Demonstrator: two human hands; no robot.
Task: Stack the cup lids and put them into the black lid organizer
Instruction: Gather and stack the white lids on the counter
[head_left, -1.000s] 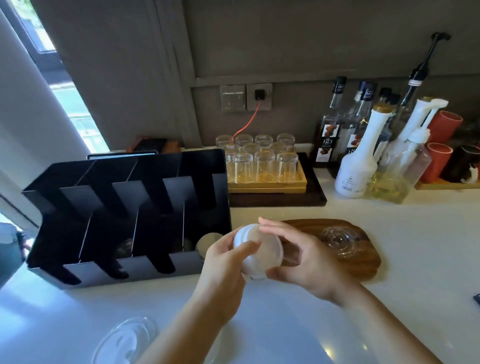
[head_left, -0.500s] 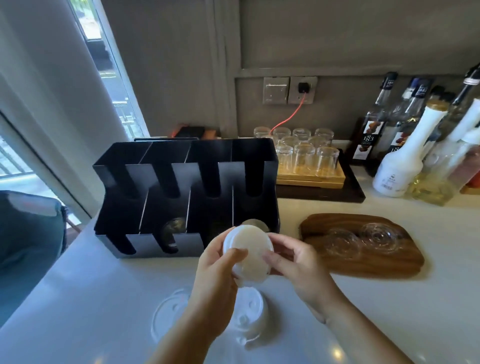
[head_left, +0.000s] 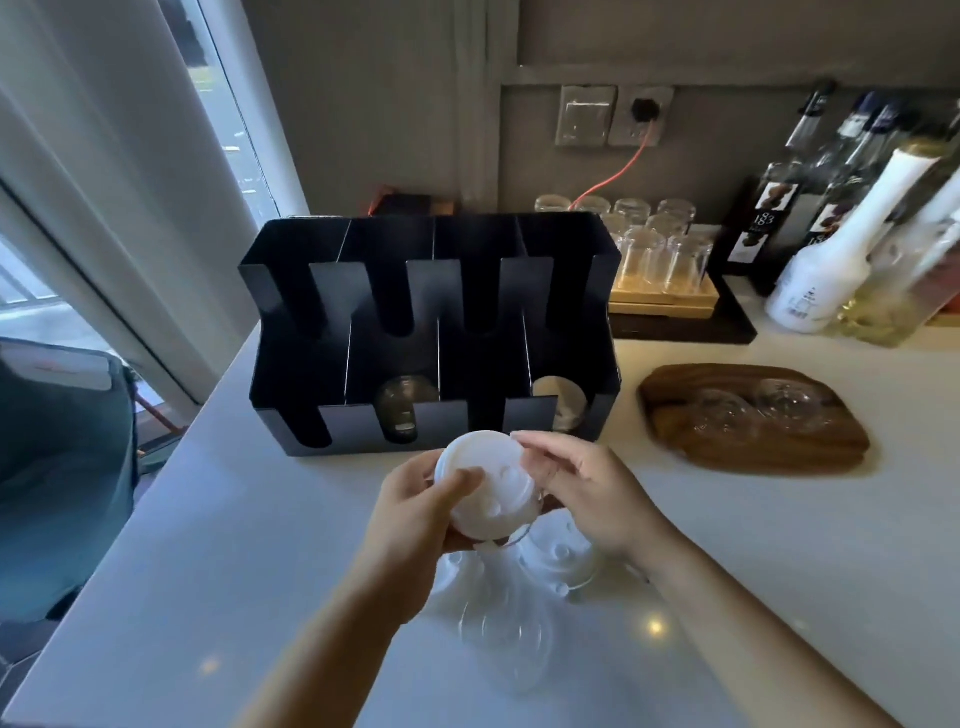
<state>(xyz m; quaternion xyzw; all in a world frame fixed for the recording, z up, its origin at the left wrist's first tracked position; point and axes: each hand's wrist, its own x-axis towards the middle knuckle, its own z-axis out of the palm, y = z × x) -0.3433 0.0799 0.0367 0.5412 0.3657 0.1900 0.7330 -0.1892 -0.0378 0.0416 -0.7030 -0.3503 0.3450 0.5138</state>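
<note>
Both hands hold a stack of white cup lids (head_left: 485, 486) just in front of the black lid organizer (head_left: 431, 332). My left hand (head_left: 421, 512) grips the stack from the left with the thumb across its top. My right hand (head_left: 582, 488) pinches its right edge. Below the hands, more lids lie on the white counter: white ones (head_left: 558, 556) and clear ones (head_left: 506, 634). Inside the organizer, clear lids (head_left: 405, 402) stand in the second slot and white lids (head_left: 558, 402) in the rightmost slot. Two clear dome lids (head_left: 753, 413) rest on a wooden board.
The wooden board (head_left: 753, 452) lies right of the organizer. Behind it stand upturned glasses on a tray (head_left: 660, 306) and several syrup bottles (head_left: 821, 270). A red cable runs to a wall socket (head_left: 641, 111). The counter's left edge (head_left: 156, 499) drops off beside a window.
The view has swung left and down, bringing the organizer toward the centre. The lid stack has stayed in both hands, and more loose lids on the counter show beneath them.
</note>
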